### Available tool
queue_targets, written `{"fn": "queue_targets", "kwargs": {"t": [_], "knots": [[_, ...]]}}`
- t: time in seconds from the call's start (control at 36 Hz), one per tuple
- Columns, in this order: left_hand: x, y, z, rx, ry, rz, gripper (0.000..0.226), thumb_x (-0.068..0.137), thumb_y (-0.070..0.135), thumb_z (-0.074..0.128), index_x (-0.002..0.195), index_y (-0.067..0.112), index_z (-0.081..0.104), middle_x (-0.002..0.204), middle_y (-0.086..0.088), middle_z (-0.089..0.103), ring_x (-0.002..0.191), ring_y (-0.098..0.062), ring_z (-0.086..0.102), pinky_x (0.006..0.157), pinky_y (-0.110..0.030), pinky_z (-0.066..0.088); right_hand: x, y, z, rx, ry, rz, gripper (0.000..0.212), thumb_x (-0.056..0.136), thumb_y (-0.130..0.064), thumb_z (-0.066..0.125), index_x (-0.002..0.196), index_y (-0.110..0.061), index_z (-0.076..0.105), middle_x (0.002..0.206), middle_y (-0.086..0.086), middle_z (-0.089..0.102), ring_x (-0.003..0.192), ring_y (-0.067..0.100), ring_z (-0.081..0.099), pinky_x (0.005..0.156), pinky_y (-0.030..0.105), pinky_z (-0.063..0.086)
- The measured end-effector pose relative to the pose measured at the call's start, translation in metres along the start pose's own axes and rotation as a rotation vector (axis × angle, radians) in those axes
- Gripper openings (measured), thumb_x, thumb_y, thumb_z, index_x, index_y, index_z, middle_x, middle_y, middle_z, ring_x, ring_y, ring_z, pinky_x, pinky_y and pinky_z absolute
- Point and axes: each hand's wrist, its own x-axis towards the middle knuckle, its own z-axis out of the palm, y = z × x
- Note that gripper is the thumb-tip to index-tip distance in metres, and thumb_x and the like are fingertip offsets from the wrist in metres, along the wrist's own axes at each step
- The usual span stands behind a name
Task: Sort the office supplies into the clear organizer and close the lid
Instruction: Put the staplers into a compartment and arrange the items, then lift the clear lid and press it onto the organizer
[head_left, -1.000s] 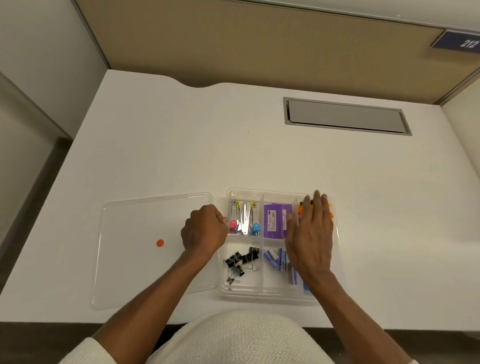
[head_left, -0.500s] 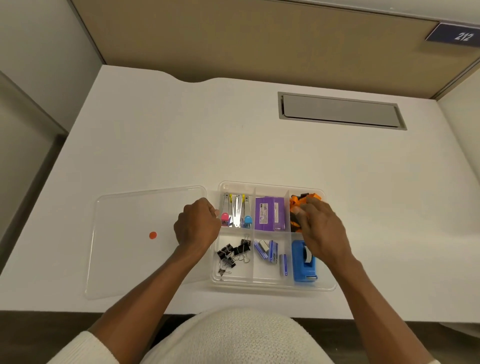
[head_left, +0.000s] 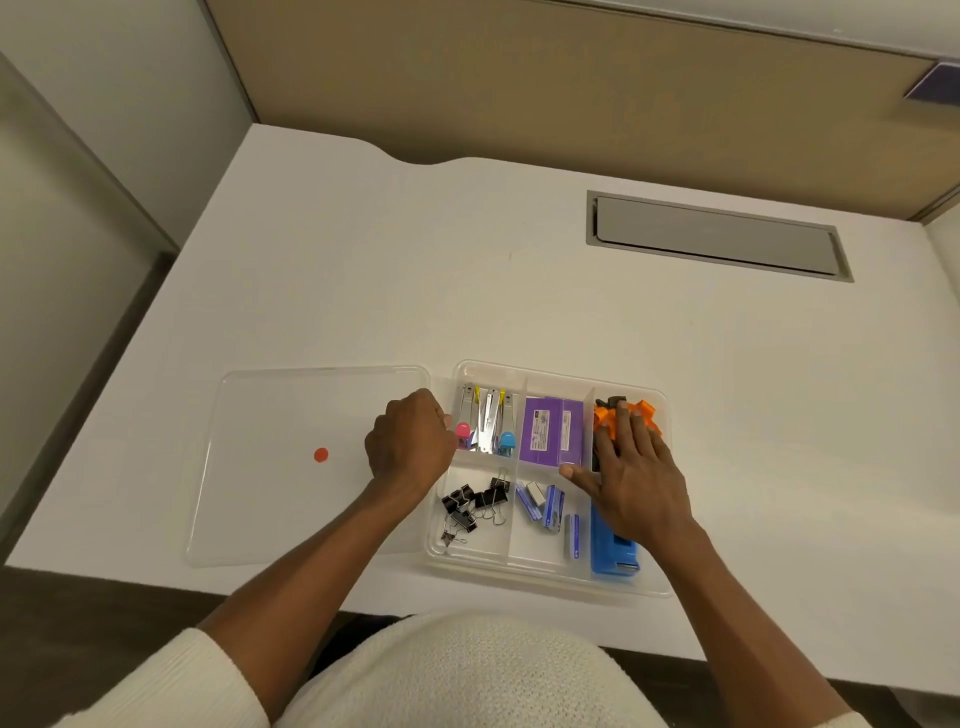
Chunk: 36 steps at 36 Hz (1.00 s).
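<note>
right hand (head_left: 636, 480) fingers (head_left: 623, 426) spread flat on orange clips (head_left: 605, 415), back-right compartment | left hand (head_left: 410, 447) fisted, grip unclear, at clear organizer (head_left: 545, 574) left wall | lid (head_left: 291, 467) off, flat on worktop (head_left: 519, 291) beside it

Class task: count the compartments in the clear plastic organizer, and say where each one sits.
6, in two rows of the clear plastic organizer: far left, far middle and far right; near left, near middle and near right. The open right hand covers part of both right ones.
</note>
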Motion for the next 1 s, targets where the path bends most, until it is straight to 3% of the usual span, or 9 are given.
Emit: {"fn": "queue_targets", "kwargs": {"t": [0.08, 0.17, 0.25, 0.39, 0.56, 0.69, 0.83, 0.94, 1.0], "knots": [[0.0, 0.0, -0.001, 0.006, 0.004, -0.009, 0.009, 0.091, 0.02, 0.073, 0.099, 0.015, 0.072, 0.097, -0.004, 0.076, 0.084, -0.026, 0.073, 0.069, -0.033, 0.057, 0.0, -0.007, -0.013, 0.047, -0.042, 0.024, 0.103, 0.084, -0.08, 0.018, 0.165, -0.018, 0.003, 0.173, 0.013, 0.001, 0.16, 0.034, -0.003, 0.129, 0.047, 0.013], [0.0, -0.001, -0.004, -0.006, 0.009, -0.019, 0.006, 0.093, 0.022, 0.071, 0.095, 0.017, 0.072, 0.093, -0.004, 0.076, 0.081, -0.027, 0.072, 0.066, -0.032, 0.055, -0.001, -0.011, -0.026, 0.087, -0.006, 0.033, 0.091, 0.091, -0.074, 0.044, 0.16, -0.02, 0.021, 0.17, 0.014, 0.021, 0.158, 0.035, 0.018, 0.125, 0.047, 0.027], [-0.001, -0.004, -0.005, -0.04, 0.02, -0.032, 0.018, 0.094, 0.033, 0.07, 0.082, 0.021, 0.065, 0.086, -0.003, 0.076, 0.075, -0.026, 0.071, 0.062, -0.031, 0.052, -0.008, -0.018, -0.036, 0.078, 0.108, 0.021, 0.073, 0.093, -0.064, 0.057, 0.147, -0.019, 0.041, 0.153, 0.011, 0.046, 0.143, 0.029, 0.044, 0.113, 0.042, 0.045], [-0.003, -0.019, -0.013, -0.151, 0.014, -0.093, 0.033, 0.091, 0.051, 0.072, 0.076, 0.022, 0.065, 0.074, 0.004, 0.071, 0.071, -0.022, 0.068, 0.067, -0.036, 0.059, -0.019, -0.052, -0.058, 0.25, 0.264, -0.041, 0.05, 0.092, -0.049, 0.07, 0.128, -0.015, 0.063, 0.126, 0.007, 0.067, 0.115, 0.024, 0.062, 0.086, 0.038, 0.058], [-0.004, -0.055, -0.034, -0.183, 0.106, -0.182, 0.031, 0.09, 0.053, 0.071, 0.08, 0.024, 0.069, 0.078, 0.005, 0.073, 0.076, -0.023, 0.069, 0.069, -0.035, 0.057, -0.021, -0.115, -0.069, 0.541, 0.161, -0.252, 0.037, 0.094, -0.044, 0.07, 0.122, -0.021, 0.069, 0.119, 0.0, 0.069, 0.099, 0.016, 0.069, 0.082, 0.033, 0.058], [0.002, -0.105, -0.056, -0.125, 0.232, -0.26, 0.029, 0.091, 0.049, 0.071, 0.085, 0.021, 0.069, 0.086, -0.001, 0.076, 0.082, -0.027, 0.072, 0.068, -0.036, 0.058, -0.015, -0.172, -0.058, 0.57, 0.1, -0.373, 0.05, 0.093, -0.047, 0.069, 0.134, -0.019, 0.062, 0.133, 0.004, 0.063, 0.109, 0.02, 0.068, 0.093, 0.036, 0.056], [0.011, -0.154, -0.07, -0.01, 0.217, -0.36, 0.04, 0.091, 0.046, 0.073, 0.107, 0.01, 0.069, 0.115, -0.016, 0.066, 0.11, -0.036, 0.063, 0.083, -0.046, 0.057, -0.001, -0.221, -0.044, 0.549, 0.043, -0.321, 0.066, 0.092, -0.043, 0.071, 0.145, -0.012, 0.049, 0.147, 0.015, 0.05, 0.125, 0.031, 0.058, 0.1, 0.034, 0.047], [0.018, -0.182, -0.075, 0.074, 0.158, -0.472, 0.066, 0.087, 0.051, 0.076, 0.124, 0.0, 0.059, 0.13, -0.026, 0.054, 0.122, -0.043, 0.053, 0.098, -0.056, 0.052, 0.015, -0.245, -0.032, 0.488, -0.004, -0.216, 0.065, 0.09, -0.038, 0.071, 0.137, -0.001, 0.046, 0.131, 0.024, 0.049, 0.115, 0.042, 0.055, 0.089, 0.038, 0.044], [0.02, -0.19, -0.076, 0.07, 0.155, -0.498, 0.076, 0.085, 0.053, 0.076, 0.129, -0.004, 0.052, 0.135, -0.029, 0.05, 0.125, -0.045, 0.051, 0.1, -0.057, 0.051, 0.022, -0.253, -0.027, 0.421, -0.023, -0.192, 0.065, 0.088, -0.038, 0.072, 0.132, 0.002, 0.044, 0.131, 0.028, 0.045, 0.116, 0.047, 0.051, 0.092, 0.041, 0.044]]}}
